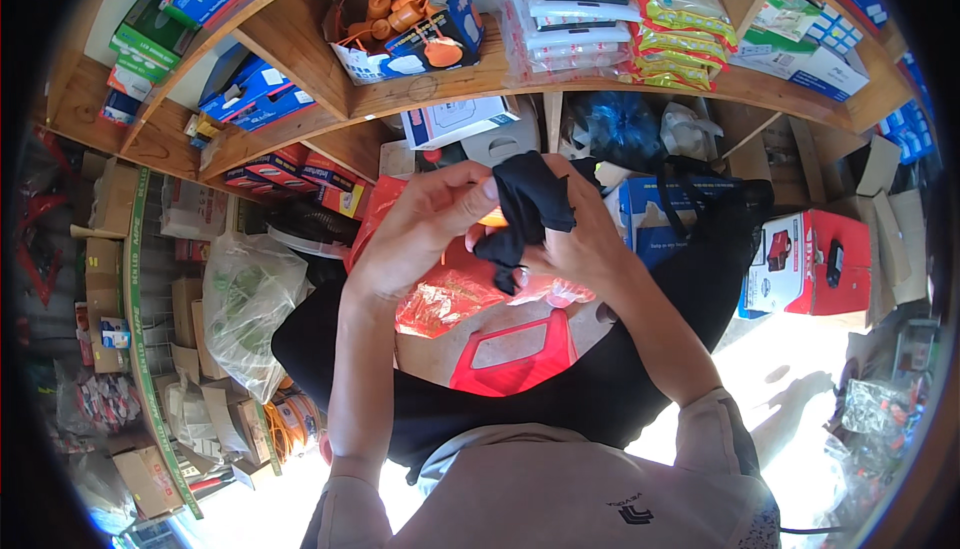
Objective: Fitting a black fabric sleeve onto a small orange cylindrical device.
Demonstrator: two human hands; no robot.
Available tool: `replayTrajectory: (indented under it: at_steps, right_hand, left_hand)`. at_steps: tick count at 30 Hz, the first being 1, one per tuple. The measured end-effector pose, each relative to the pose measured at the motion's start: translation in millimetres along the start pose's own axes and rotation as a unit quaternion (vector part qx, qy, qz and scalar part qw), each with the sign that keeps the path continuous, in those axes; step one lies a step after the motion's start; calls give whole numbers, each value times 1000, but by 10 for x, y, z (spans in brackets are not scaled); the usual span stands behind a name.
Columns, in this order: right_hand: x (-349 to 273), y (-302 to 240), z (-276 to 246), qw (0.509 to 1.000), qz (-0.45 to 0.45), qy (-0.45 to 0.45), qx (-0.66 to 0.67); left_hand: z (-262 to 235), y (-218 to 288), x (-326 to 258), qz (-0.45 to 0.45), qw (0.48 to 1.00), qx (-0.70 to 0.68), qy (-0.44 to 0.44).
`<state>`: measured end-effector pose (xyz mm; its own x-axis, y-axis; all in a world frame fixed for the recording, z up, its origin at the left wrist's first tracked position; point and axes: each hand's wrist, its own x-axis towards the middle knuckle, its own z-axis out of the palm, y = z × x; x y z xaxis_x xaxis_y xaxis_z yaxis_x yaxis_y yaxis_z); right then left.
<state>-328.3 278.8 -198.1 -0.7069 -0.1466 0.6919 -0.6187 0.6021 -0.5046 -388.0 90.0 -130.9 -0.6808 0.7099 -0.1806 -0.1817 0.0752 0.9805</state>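
Observation:
A crumpled black cloth (532,199) is bunched in front of me, and my right hand (585,239) is closed round it from the right side. Its folds hang down over the fingers. Against the cloth's left edge, a small orange object (494,218) shows in part; its kind is hidden. My left hand (435,214) is closed at the orange object, thumb and fingers pressed together there. Below both hands lies a crinkled red plastic bag (445,297). Lower down, between my legs, is a red plastic piece with an open frame (518,352).
A wooden shelf (440,87) curves ahead, bearing a carton of orange lamp holders (405,34) and stacked plastic packets (575,24). A clear plastic bag (255,299) hangs at my left. At my right stands a red and white box (810,264) beside open cardboard flaps.

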Motion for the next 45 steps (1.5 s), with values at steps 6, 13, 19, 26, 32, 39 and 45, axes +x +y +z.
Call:
replayTrajectory:
  at_steps: [6, 13, 19, 26, 32, 39, 45]
  right_hand:
    - [-55, 177, 134, 994, -11, 94, -49]
    - [9, -29, 249, 941, 153, 198, 227]
    - [-190, 273, 286, 969, 219, 36, 105]
    - [263, 540, 116, 996, 83, 29, -27]
    - [455, 611, 178, 879, 299, 39, 369]
    - [256, 661, 63, 877, 341, 101, 323]
    - [277, 503, 36, 899, 243, 130, 341]
  left_hand:
    - [304, -43, -25, 90, 993, 37, 62]
    - [182, -135, 90, 343, 786, 500, 119]
    - [512, -351, 142, 246, 917, 239, 204]
    - [336, -137, 582, -31, 968, 32, 247]
    - [85, -200, 844, 439, 685, 512, 275]
    - [251, -452, 624, 362, 763, 336, 417]
    - [406, -511, 702, 202, 929, 109, 291]
